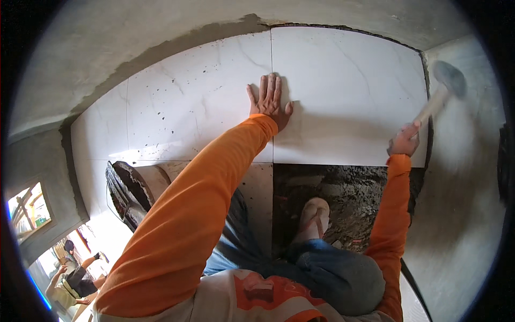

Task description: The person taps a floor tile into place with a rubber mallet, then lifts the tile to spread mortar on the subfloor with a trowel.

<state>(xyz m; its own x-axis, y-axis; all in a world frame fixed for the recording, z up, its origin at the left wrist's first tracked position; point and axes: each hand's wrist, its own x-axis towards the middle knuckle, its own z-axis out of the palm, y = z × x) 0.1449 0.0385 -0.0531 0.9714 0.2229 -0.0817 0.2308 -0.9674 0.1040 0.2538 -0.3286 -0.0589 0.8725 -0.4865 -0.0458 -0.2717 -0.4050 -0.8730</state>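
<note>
My left hand [270, 104] lies flat, fingers spread, on the white veined tiles at the seam beside the large upper-right tile [354, 75]. My right hand [403, 141] grips the wooden handle of a mallet [432, 105], whose dark, motion-blurred head [449, 78] is raised near the right wall. Dark specks dot the left tiles [182, 80]. Below the upper-right tile is an untiled square of rough, dark mortar [348, 190], where my sandalled foot [314, 217] rests.
A mortar-crusted bucket [126, 188] stands at the left, partly behind my left arm. Grey walls [461, 177] border the tiles at top and sides. An opening [29, 209] is in the left wall. Other people [75, 279] appear at the far lower left.
</note>
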